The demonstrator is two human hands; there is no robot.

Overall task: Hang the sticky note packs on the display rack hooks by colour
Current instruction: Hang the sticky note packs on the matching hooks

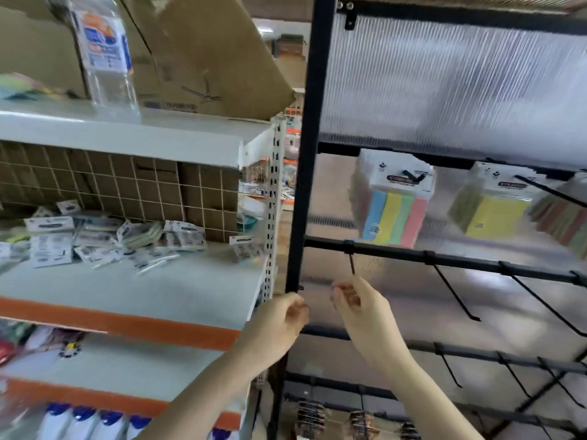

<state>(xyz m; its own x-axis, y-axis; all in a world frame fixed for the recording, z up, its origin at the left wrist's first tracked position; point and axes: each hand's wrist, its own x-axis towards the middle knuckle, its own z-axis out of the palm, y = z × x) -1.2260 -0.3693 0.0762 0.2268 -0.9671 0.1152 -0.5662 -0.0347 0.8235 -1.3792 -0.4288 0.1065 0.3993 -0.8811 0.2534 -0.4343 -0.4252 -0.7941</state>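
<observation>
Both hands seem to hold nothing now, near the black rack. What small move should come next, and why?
Probably the left hand should reach left to the loose packs on the white shelf and pick one up. Both it and the right hand look loosely curled on nothing, and the hook just above the right hand hangs bare, while the multicolour pack and yellow pack already hang higher.

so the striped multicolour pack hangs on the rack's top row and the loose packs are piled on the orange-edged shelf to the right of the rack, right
Not quite: the head view shows the loose packs piled on the orange-edged shelf to the left of the rack, not the right. The striped multicolour pack does hang on the top row.
</observation>
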